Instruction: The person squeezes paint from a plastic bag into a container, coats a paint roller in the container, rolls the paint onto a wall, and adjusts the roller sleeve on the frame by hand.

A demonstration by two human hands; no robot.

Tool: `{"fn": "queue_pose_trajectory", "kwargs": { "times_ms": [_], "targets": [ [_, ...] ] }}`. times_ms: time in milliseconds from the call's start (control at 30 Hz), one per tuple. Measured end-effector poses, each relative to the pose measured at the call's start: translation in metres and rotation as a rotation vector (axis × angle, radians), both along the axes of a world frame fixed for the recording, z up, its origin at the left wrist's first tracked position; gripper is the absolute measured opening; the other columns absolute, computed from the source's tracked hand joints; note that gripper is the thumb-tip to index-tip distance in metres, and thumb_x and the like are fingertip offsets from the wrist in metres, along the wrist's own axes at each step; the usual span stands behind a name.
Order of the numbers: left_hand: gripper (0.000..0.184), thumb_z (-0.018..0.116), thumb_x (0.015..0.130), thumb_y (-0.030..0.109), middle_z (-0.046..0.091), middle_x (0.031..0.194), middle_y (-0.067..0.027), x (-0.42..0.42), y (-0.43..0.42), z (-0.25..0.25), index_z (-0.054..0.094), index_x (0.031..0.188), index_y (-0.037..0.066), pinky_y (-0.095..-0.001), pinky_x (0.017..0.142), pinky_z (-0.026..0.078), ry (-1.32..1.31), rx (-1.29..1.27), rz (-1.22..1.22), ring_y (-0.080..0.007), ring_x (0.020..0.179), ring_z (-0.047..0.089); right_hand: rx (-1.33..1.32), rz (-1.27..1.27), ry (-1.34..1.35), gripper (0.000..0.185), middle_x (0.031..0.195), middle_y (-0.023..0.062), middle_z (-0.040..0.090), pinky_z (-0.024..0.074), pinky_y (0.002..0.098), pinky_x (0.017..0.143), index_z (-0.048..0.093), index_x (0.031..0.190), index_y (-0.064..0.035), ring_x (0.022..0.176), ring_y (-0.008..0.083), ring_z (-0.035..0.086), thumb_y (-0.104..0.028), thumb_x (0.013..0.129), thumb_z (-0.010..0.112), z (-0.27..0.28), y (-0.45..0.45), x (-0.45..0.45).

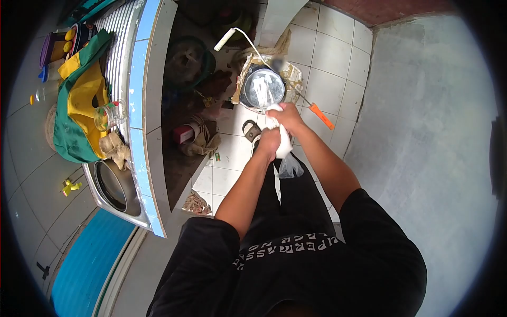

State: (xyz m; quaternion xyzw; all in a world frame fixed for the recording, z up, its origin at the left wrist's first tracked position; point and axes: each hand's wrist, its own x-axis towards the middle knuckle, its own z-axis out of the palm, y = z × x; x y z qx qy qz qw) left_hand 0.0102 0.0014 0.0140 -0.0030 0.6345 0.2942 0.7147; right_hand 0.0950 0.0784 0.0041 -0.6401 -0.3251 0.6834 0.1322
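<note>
Left hand point(270, 143) and right hand point(288, 117) grip a white-filled plastic bag point(284, 148) beside the round metal pan point(278, 87) at the frame's upper centre, where too hard a squeeze could split it or spill past the rim.

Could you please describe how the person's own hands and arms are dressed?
The left hand and right hand wear no gloves, and no watch shows at either wrist. The loose, plain black sleeves are short, leaving the forearms bare; the black shirt has pale block lettering.
</note>
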Motion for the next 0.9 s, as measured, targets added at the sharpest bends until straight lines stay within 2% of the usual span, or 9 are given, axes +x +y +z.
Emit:
{"fn": "queue_pose_trajectory", "kwargs": {
  "times_ms": [67, 167, 200, 433, 633, 700, 767, 833, 900],
  "targets": [
    [0.023, 0.051, 0.084, 0.012, 0.062, 0.079, -0.0134, 0.005, -0.018, -0.006, 0.061, 0.096, -0.006, -0.0380, 0.052, 0.046, -0.027, -0.032, -0.018, -0.0233, 0.061, 0.060, -0.008, 0.068, -0.094, 0.033, 0.088, 0.0123, 0.067, 0.0506, 0.0314, 0.067, 0.064, 0.099, 0.0064, 0.074, 0.0183, 0.064, -0.012, 0.073, 0.073, -0.011, -0.018, 0.007],
    [0.024, 0.051, 0.084, 0.013, 0.063, 0.079, -0.0136, 0.011, -0.024, 0.003, 0.061, 0.097, -0.006, -0.0382, 0.052, 0.046, -0.006, -0.049, -0.018, -0.0236, 0.061, 0.060, -0.084, 0.019, -0.044, 0.035, 0.089, 0.0122, 0.068, 0.0506, 0.0319, 0.068, 0.064, 0.100, 0.0067, 0.074, 0.0187, 0.064, -0.012, 0.072, 0.073, -0.003, -0.027, 0.009],
    [0.024, 0.051, 0.084, 0.012, 0.063, 0.080, -0.0139, 0.011, -0.022, 0.004, 0.061, 0.096, -0.006, -0.0383, 0.051, 0.046, 0.000, -0.031, -0.017, -0.0236, 0.062, 0.061, -0.069, 0.027, -0.050, 0.032, 0.086, 0.0122, 0.068, 0.0498, 0.0321, 0.066, 0.065, 0.096, 0.0050, 0.072, 0.0190, 0.064, -0.014, 0.072, 0.073, 0.002, -0.024, 0.010],
    [0.030, 0.050, 0.083, 0.013, 0.061, 0.079, -0.0178, 0.000, 0.019, -0.001, 0.055, 0.101, -0.012, -0.0393, 0.050, 0.047, 0.067, -0.010, 0.010, -0.0252, 0.062, 0.060, 0.033, 0.015, -0.007, 0.034, 0.087, 0.0126, 0.068, 0.0501, 0.0322, 0.066, 0.064, 0.098, 0.0060, 0.072, 0.0183, 0.064, -0.015, 0.072, 0.072, -0.005, 0.019, 0.001],
    [0.024, 0.047, 0.085, 0.009, 0.061, 0.082, -0.0131, 0.010, -0.011, 0.001, 0.059, 0.098, -0.007, -0.0380, 0.052, 0.045, 0.010, 0.002, 0.024, -0.0224, 0.063, 0.060, 0.035, 0.083, -0.062, 0.031, 0.088, 0.0120, 0.068, 0.0503, 0.0315, 0.069, 0.065, 0.098, 0.0058, 0.074, 0.0171, 0.063, -0.012, 0.073, 0.073, -0.003, -0.009, 0.010],
    [0.023, 0.046, 0.086, 0.008, 0.062, 0.080, -0.0123, 0.012, -0.020, -0.007, 0.059, 0.099, -0.006, -0.0375, 0.053, 0.045, -0.008, -0.033, 0.004, -0.0219, 0.064, 0.060, -0.031, 0.106, -0.103, 0.038, 0.088, 0.0115, 0.069, 0.0503, 0.0310, 0.072, 0.067, 0.099, 0.0034, 0.077, 0.0185, 0.065, -0.020, 0.070, 0.074, -0.013, -0.018, 0.011],
    [0.024, 0.046, 0.085, 0.009, 0.061, 0.078, -0.0122, 0.013, -0.017, -0.014, 0.059, 0.098, -0.007, -0.0377, 0.052, 0.044, -0.015, -0.032, 0.016, -0.0219, 0.062, 0.059, -0.035, 0.085, -0.106, 0.038, 0.088, 0.0121, 0.069, 0.0503, 0.0310, 0.072, 0.066, 0.099, 0.0047, 0.077, 0.0188, 0.066, -0.019, 0.070, 0.073, -0.012, -0.014, 0.012],
    [0.024, 0.046, 0.085, 0.009, 0.061, 0.078, -0.0127, 0.010, 0.005, -0.002, 0.058, 0.097, -0.008, -0.0378, 0.051, 0.044, 0.038, -0.014, -0.031, -0.0222, 0.060, 0.058, 0.020, 0.038, -0.063, 0.029, 0.086, 0.0116, 0.068, 0.0502, 0.0321, 0.064, 0.065, 0.097, 0.0058, 0.071, 0.0172, 0.063, -0.012, 0.074, 0.072, -0.006, 0.002, 0.011],
    [0.024, 0.046, 0.084, 0.009, 0.061, 0.076, -0.0132, 0.010, 0.021, 0.013, 0.058, 0.095, -0.009, -0.0380, 0.049, 0.043, 0.025, 0.008, -0.001, -0.0225, 0.058, 0.058, 0.051, 0.010, -0.067, 0.029, 0.083, 0.0113, 0.067, 0.0498, 0.0321, 0.062, 0.065, 0.096, 0.0062, 0.069, 0.0169, 0.063, -0.011, 0.074, 0.072, -0.012, 0.013, 0.010]
  ]
}}
